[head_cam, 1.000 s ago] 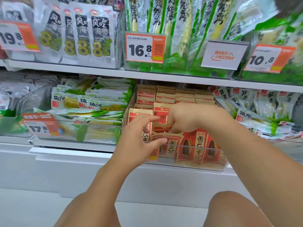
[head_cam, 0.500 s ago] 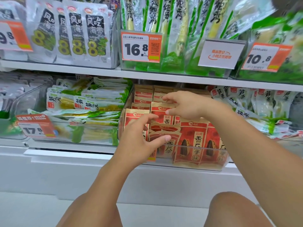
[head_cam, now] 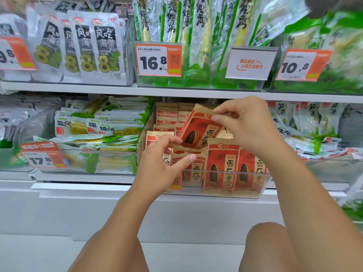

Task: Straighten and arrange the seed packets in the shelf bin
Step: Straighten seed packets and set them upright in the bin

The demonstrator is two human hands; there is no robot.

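Observation:
A clear plastic bin (head_cam: 225,194) on the lower shelf holds several red and tan sunflower seed packets (head_cam: 224,167). My right hand (head_cam: 243,122) pinches the top edge of one packet (head_cam: 200,130) and holds it tilted above the others. My left hand (head_cam: 161,163) is at the bin's front left, fingers and thumb curled round the front packets (head_cam: 193,168) there. More packets stand in rows at the back (head_cam: 167,114).
A bin of green bamboo shoot packs (head_cam: 102,130) sits to the left with a 17.8 tag (head_cam: 42,156). Similar packs (head_cam: 306,122) lie to the right. The upper shelf edge (head_cam: 176,91) is just above my hands, carrying price tags 16.8 (head_cam: 158,59) and 10.8 (head_cam: 302,64).
My right hand has risen from the front row to the back and lifted one packet out, tilted. My left hand has stayed at the front left packets.

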